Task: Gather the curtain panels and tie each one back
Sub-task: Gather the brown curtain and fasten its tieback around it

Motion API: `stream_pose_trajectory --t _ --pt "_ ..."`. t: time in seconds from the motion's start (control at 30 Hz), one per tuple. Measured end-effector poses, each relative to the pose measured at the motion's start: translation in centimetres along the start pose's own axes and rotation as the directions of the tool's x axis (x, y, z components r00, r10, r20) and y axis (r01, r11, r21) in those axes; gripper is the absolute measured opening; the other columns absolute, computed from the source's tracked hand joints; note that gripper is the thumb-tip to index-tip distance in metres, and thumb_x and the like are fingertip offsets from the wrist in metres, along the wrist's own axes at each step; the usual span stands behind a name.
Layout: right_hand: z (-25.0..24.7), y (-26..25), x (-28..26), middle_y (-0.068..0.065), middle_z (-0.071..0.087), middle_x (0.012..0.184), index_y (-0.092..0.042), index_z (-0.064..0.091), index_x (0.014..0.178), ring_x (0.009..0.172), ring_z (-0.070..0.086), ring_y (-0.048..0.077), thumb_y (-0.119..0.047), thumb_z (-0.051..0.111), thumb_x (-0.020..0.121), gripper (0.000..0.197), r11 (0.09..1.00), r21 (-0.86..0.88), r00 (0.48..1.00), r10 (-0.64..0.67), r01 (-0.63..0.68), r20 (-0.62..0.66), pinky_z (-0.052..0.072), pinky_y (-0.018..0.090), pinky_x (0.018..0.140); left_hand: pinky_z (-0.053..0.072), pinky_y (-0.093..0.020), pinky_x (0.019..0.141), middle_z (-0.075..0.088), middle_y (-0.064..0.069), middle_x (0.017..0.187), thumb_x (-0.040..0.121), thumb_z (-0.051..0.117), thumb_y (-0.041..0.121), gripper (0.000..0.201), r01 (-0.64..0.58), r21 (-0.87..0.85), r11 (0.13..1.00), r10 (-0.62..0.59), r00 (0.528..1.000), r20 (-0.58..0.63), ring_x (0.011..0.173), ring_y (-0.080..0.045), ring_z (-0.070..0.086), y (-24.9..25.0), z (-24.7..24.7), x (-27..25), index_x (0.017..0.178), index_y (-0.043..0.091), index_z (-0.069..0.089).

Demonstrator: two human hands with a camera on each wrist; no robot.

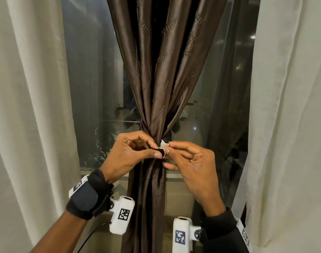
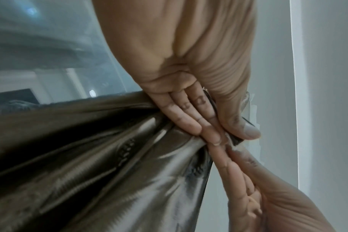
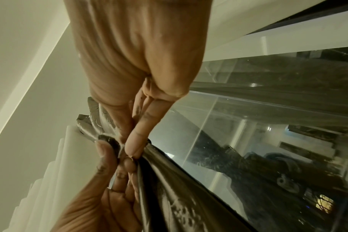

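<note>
A shiny brown curtain panel hangs in the middle of the window, bunched into a narrow waist by a dark tieback band. My left hand pinches the dark end of the band between thumb and fingers in front of the bunch. My right hand pinches the white-backed end right beside it, the two ends meeting. In the left wrist view the left thumb presses the strap end against the fingers over the brown fabric. In the right wrist view both hands meet at the strap.
Cream curtains hang at the left and at the right of the brown panel. Dark window glass with reflections lies behind. A sill runs below the hands.
</note>
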State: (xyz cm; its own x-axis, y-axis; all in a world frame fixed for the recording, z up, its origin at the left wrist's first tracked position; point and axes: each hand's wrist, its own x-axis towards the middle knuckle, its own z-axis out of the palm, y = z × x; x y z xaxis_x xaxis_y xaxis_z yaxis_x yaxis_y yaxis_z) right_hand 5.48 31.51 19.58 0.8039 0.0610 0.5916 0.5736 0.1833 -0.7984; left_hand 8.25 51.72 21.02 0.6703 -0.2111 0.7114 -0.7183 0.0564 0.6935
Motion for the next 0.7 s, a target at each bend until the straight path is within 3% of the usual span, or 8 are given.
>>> stream_pose_trajectory --t 0.1,0.2,0.3,0.43,0.53,0.63,0.7 --pt "-0.1 0.0 -0.1 0.004 0.085 0.102 -0.013 0.079 0.110 0.095 0.083 0.022 -0.006 0.075 0.094 0.018 0.999 -0.042 1.000 -0.001 0.001 0.010 0.068 0.034 0.072 0.058 -0.017 0.073 0.077 0.005 0.077 0.072 0.084 0.003 0.021 0.002 -0.036 0.999 -0.004 0.999 -0.045 0.072 -0.006 0.073 -0.1 0.4 -0.1 0.078 0.022 0.077" --pt "-0.4 -0.5 -0.1 -0.003 0.084 0.103 -0.022 0.081 0.113 0.095 0.082 0.015 -0.014 0.075 0.096 0.020 0.979 -0.191 0.997 -0.055 0.065 0.055 0.068 0.034 0.067 0.062 -0.020 0.071 0.078 -0.001 0.078 0.074 0.084 0.003 0.019 0.031 -0.049 0.998 -0.035 0.997 -0.072 0.073 -0.012 0.075 0.0 0.5 0.0 0.080 0.019 0.075" --pt "-0.6 -0.9 -0.1 -0.009 0.083 0.109 -0.022 0.079 0.121 0.098 0.081 0.011 -0.014 0.071 0.101 0.024 0.953 -0.281 0.990 -0.085 0.115 0.116 0.068 0.034 0.066 0.063 -0.021 0.068 0.080 -0.004 0.078 0.076 0.084 0.007 0.016 0.031 0.011 0.999 -0.030 0.995 -0.094 0.071 -0.014 0.076 0.1 0.7 0.3 0.085 0.012 0.072" --pt "-1.0 -1.3 -0.5 0.000 0.083 0.106 -0.016 0.077 0.125 0.100 0.081 0.018 -0.021 0.072 0.097 0.029 0.986 -0.163 0.986 -0.018 0.046 0.168 0.068 0.036 0.065 0.063 -0.022 0.070 0.081 -0.005 0.079 0.073 0.087 0.011 0.015 0.008 0.107 0.994 -0.001 0.997 -0.074 0.072 -0.017 0.076 0.8 0.6 0.7 0.082 0.011 0.075" --pt "-1.0 -0.7 -0.3 0.007 0.084 0.096 -0.016 0.081 0.113 0.089 0.082 0.024 -0.022 0.076 0.092 0.023 0.996 -0.086 0.995 0.028 -0.020 0.097 0.068 0.037 0.063 0.062 -0.022 0.071 0.081 -0.004 0.077 0.071 0.088 0.017 0.016 0.005 0.224 0.974 -0.002 1.000 -0.013 0.070 -0.014 0.076 1.7 0.6 0.6 0.082 0.009 0.079" --pt "-0.4 0.1 0.4 0.006 0.080 0.085 -0.023 0.082 0.102 0.074 0.078 0.019 -0.025 0.074 0.094 0.012 0.995 -0.101 1.000 -0.008 0.008 0.002 0.067 0.036 0.061 0.066 -0.030 0.075 0.082 -0.007 0.083 0.073 0.090 0.022 0.030 -0.015 0.331 0.944 -0.006 0.998 0.064 0.074 -0.021 0.080 2.6 0.4 0.4 0.097 0.006 0.081" --pt "-0.3 0.3 0.7 0.005 0.078 0.085 -0.026 0.081 0.100 0.072 0.074 0.016 -0.028 0.071 0.095 0.011 0.990 -0.124 0.998 -0.057 0.060 0.022 0.066 0.033 0.063 0.066 -0.029 0.070 0.081 -0.010 0.077 0.077 0.087 0.017 0.032 0.018 0.259 0.966 -0.027 0.999 0.030 0.069 -0.022 0.081 2.9 0.3 0.1 0.105 0.005 0.077"
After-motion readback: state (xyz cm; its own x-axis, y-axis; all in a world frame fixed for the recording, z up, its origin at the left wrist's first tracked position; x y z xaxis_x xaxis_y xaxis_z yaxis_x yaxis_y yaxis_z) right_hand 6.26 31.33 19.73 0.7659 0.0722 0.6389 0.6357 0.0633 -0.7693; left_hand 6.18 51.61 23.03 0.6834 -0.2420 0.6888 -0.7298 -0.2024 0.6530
